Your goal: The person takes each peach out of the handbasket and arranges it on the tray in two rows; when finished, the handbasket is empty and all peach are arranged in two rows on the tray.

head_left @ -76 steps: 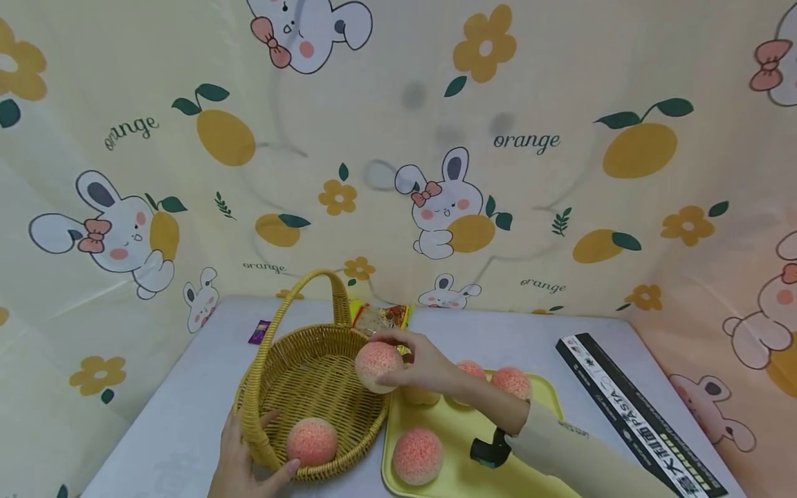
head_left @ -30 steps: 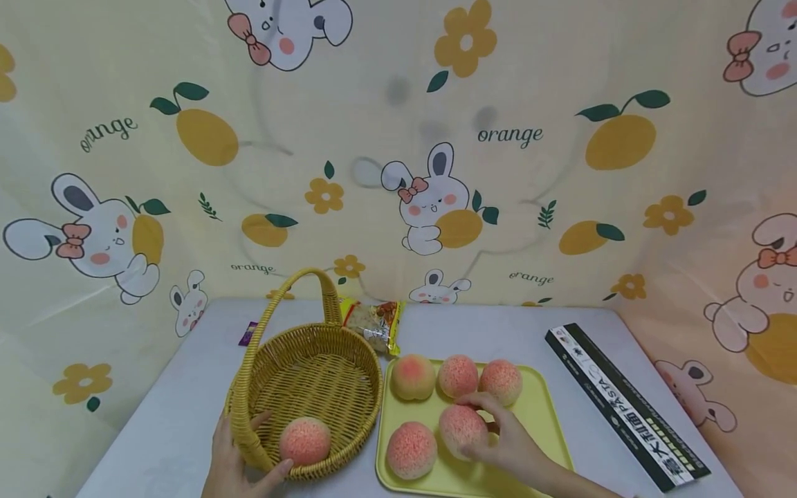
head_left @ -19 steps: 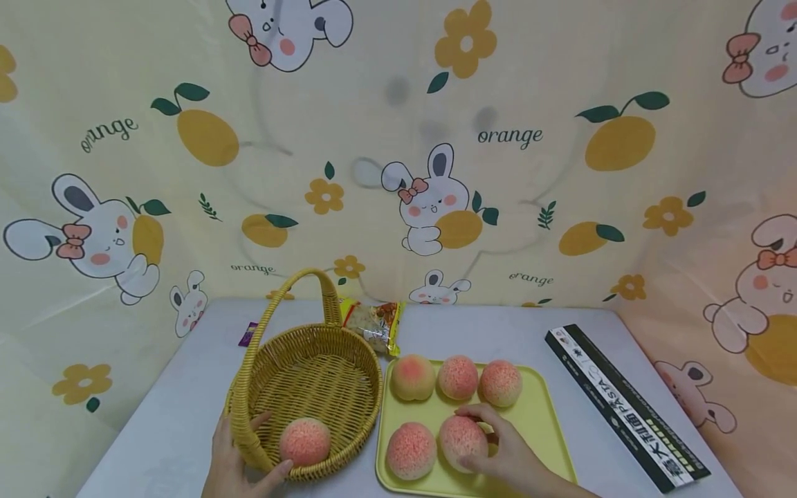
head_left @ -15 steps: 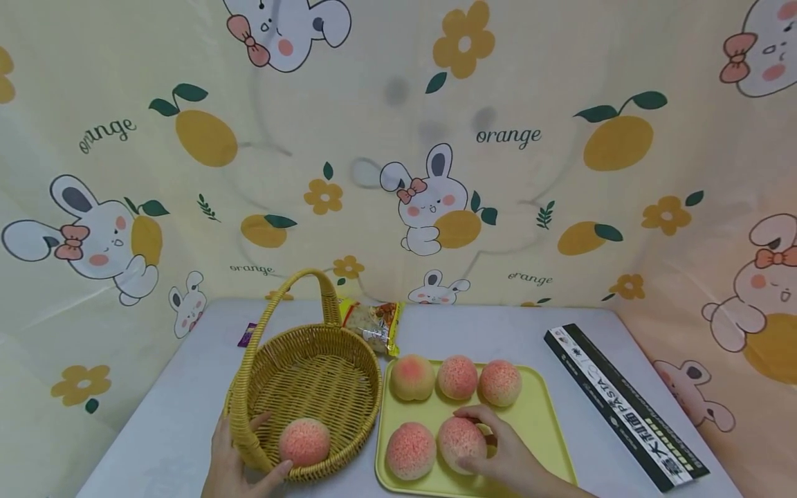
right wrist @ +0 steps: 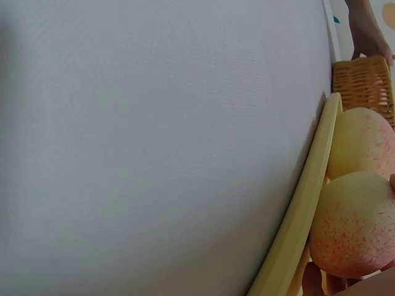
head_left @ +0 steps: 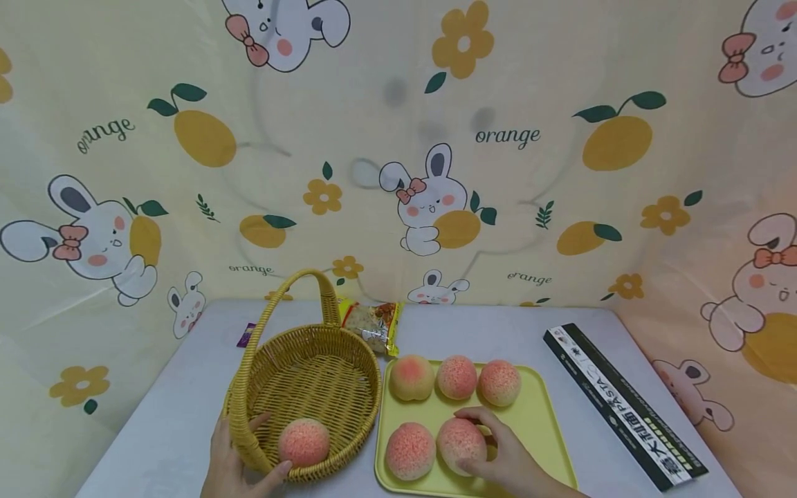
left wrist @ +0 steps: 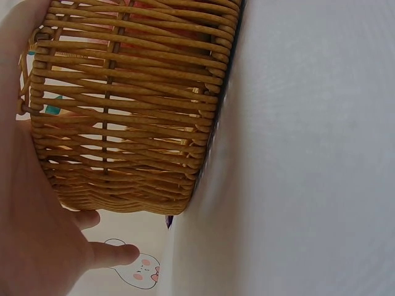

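In the head view my left hand (head_left: 239, 460) grips the near left rim of a woven basket (head_left: 358, 339), thumb over the edge and other fingers round the side. One pink peach (head_left: 304, 443) lies inside, near that thumb. My right hand (head_left: 507, 453) holds a speckled peach (head_left: 459, 443) at the front of a yellow tray (head_left: 535, 415), thumb and fingers round its right side. Close to its left sits another peach (head_left: 411, 451). Behind them stand a yellower peach (head_left: 412, 377) and two pink peaches, one middle (head_left: 457, 377) and one right (head_left: 500, 382).
Right of the tray a long black pasta box (head_left: 625, 408) lies slantwise. A yellow-edged food packet (head_left: 373, 325) is behind the basket, and a small purple packet (head_left: 245, 335) to its left. A patterned cloth (head_left: 373, 104) hangs behind the white table (head_left: 156, 422).
My right hand has carried the speckled peach from beside the basket's right rim to the front of the tray, where it still holds it. My left hand stays on the basket.
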A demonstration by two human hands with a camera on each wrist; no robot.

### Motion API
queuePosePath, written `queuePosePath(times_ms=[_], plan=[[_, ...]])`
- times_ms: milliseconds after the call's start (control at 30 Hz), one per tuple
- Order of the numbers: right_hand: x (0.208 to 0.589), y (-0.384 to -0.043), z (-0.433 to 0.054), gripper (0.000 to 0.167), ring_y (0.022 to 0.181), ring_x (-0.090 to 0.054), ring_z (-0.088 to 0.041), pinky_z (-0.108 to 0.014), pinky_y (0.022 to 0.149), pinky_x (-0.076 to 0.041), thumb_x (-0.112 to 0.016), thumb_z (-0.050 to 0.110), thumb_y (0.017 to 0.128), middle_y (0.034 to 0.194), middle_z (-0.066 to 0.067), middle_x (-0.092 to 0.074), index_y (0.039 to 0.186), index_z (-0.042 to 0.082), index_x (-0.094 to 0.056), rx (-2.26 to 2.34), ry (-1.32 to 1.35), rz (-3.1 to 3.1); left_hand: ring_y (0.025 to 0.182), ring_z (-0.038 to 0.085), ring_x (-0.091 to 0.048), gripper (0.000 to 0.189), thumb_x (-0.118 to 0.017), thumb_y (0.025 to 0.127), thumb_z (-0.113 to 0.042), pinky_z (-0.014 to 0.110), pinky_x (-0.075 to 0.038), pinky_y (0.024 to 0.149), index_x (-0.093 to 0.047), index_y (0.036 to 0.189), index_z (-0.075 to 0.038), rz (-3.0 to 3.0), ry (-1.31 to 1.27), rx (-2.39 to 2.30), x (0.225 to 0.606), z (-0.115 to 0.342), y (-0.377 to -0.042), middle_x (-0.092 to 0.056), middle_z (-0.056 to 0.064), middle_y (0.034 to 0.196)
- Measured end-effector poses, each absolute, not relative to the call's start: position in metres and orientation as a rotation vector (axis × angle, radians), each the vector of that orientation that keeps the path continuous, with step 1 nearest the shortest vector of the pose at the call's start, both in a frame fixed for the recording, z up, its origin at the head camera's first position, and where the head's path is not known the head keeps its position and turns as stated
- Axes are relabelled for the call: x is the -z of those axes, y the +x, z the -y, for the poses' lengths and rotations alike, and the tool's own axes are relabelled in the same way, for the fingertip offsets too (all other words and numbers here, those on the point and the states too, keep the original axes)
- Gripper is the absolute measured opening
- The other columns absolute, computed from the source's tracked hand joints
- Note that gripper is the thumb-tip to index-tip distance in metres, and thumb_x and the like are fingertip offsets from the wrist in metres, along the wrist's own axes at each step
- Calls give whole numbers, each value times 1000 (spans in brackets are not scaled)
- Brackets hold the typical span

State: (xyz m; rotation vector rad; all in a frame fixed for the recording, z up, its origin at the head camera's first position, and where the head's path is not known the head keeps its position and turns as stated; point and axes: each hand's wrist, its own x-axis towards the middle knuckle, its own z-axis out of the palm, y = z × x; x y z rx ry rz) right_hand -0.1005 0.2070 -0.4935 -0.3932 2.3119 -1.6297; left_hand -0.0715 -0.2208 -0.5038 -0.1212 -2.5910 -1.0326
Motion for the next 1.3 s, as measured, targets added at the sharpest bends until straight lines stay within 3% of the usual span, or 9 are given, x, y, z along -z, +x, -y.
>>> queuePosePath(times_ms=[333,600,1000,1100,1300], plan=[[497,-96,-208,65,110,-55,-12,-25,89,-47,-78,21,86,136,-14,-49,141,5,-46,1617,-394,-2282,130,47,-23,73,-87,72,-36,75,-21,93,-59,131,-4,2583,-132,1022,506,222,-73,-34,24,142],[494,-98,-208,61,109,-52,-10,-26,88,-47,-75,18,89,129,-13,-50,140,3,-46,1658,-437,-2273,132,49,-22,74,-87,71,-36,76,-21,93,-59,131,-4,2579,-129,1028,506,222,-72,-33,24,143],[492,-102,-205,58,114,-50,-10,-30,95,-44,-77,18,87,128,-15,-55,136,3,-51,1644,-580,-2402,134,51,-19,74,-86,73,-38,79,-19,95,-57,132,-5,2602,-100,1061,503,222,-70,-30,23,146],[489,-105,-203,56,115,-52,-17,-31,94,-46,-78,18,86,128,-18,-55,134,4,-52,1639,-640,-2456,134,51,-19,73,-87,73,-36,78,-18,96,-58,132,-5,2589,-116,1056,504,222,-70,-30,24,146],[485,-112,-199,53,113,-55,-22,-35,90,-49,-79,11,85,126,-5,-57,131,8,-54,1663,-858,-2567,134,54,-19,72,-87,72,-34,79,-21,92,-59,131,-5,2565,-145,1046,504,221,-70,-30,25,146]])
